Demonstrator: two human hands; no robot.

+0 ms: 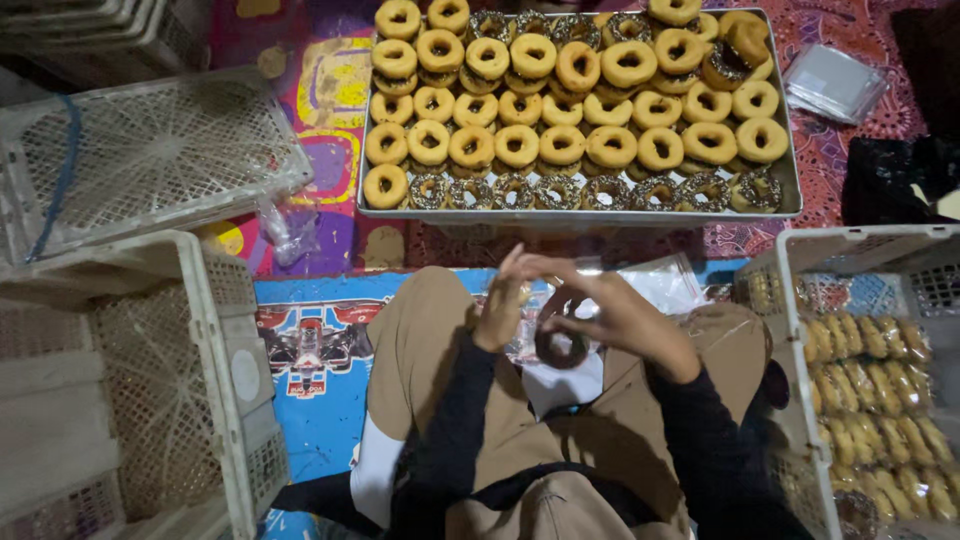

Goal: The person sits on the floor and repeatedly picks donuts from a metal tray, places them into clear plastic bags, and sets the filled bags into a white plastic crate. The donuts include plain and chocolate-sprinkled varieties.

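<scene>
- Donut [562, 346], chocolate-topped, pinched in right hand [628, 322] just below the tray [790, 170] of donuts
- left hand [503, 305] grips clear plastic bag [660, 285] beside it

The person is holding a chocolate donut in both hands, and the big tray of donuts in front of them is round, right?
Not quite. The tray is rectangular, not round, as the head view shows. The rest holds: the left hand and right hand hold a chocolate donut, with the tray of donuts in front.
</scene>
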